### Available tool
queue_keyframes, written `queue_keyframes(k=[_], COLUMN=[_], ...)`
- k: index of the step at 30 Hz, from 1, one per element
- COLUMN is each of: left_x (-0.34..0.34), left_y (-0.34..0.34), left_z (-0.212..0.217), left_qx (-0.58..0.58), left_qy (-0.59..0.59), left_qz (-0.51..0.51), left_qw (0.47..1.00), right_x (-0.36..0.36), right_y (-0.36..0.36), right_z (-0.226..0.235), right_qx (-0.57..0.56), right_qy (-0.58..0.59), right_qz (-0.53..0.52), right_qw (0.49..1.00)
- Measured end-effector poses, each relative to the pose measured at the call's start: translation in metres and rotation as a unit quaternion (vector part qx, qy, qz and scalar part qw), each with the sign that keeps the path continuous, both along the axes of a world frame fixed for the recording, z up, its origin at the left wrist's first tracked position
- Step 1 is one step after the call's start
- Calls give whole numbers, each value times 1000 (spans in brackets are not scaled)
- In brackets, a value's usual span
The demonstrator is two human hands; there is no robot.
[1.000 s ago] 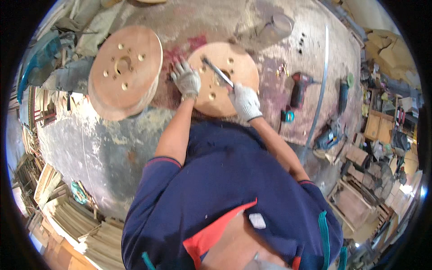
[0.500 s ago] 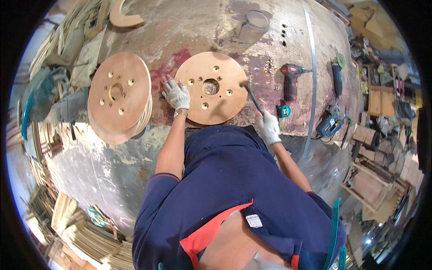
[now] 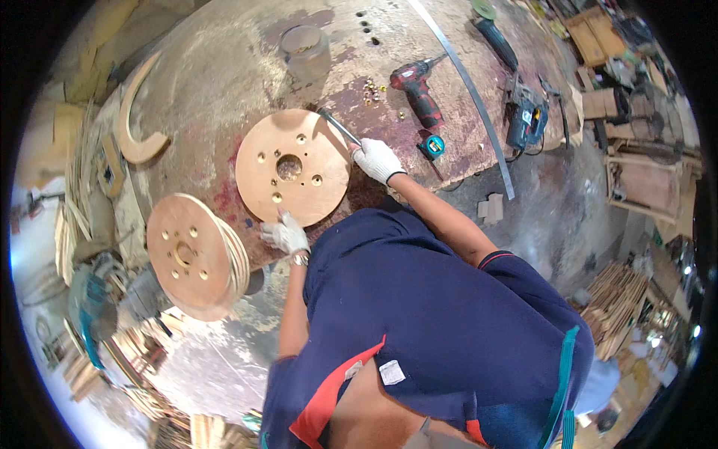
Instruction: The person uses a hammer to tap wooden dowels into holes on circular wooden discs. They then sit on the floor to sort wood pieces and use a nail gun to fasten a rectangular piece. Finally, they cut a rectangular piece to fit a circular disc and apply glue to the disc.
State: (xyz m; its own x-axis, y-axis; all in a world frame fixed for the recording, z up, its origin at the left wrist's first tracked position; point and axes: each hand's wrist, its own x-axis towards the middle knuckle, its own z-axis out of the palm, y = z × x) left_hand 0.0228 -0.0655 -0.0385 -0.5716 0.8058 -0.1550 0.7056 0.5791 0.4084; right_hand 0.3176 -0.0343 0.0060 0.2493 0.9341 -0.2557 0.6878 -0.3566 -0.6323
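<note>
A round wooden disc (image 3: 254, 165) lies flat on the worktable, with a large centre hole and several smaller holes around it, some lined with brass-coloured metal. My gloved left hand (image 3: 285, 235) rests at the disc's near edge, fingers apart and holding nothing. In my gloved right hand (image 3: 379, 160) is the handle of a hammer (image 3: 341, 127). The hammer's dark head reaches over the disc's far right edge; whether it touches the wood I cannot tell. To the left stands a stack of similar wooden discs (image 3: 193, 247).
Small brass-coloured fittings (image 3: 372, 93) lie beyond the disc. Right of them are a red-and-black drill (image 3: 419, 93), a teal tape measure (image 3: 431, 147), a long metal strip (image 3: 467, 82), an angle grinder (image 3: 497, 43) and a jigsaw (image 3: 525, 120). A clear container (image 3: 305, 54) stands farther back.
The whole view has turned and shifted. My left hand has slid from the disc's left side to its near edge. The hammer stays in my right hand, now closer to the disc.
</note>
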Motion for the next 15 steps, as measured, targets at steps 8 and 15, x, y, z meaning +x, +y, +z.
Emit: queue_keyframes(k=[8,15], left_x=[95,282], left_y=[53,107], left_z=[45,31], left_qx=[84,-3], left_qy=[-160,-107], left_qz=[-423,-578], left_qw=[888,809], right_x=[47,56], right_y=[-96,-133], right_z=[-31,-53], right_qx=[32,95], right_qy=[117,158], right_qz=[-183,-260], right_qw=[976,948])
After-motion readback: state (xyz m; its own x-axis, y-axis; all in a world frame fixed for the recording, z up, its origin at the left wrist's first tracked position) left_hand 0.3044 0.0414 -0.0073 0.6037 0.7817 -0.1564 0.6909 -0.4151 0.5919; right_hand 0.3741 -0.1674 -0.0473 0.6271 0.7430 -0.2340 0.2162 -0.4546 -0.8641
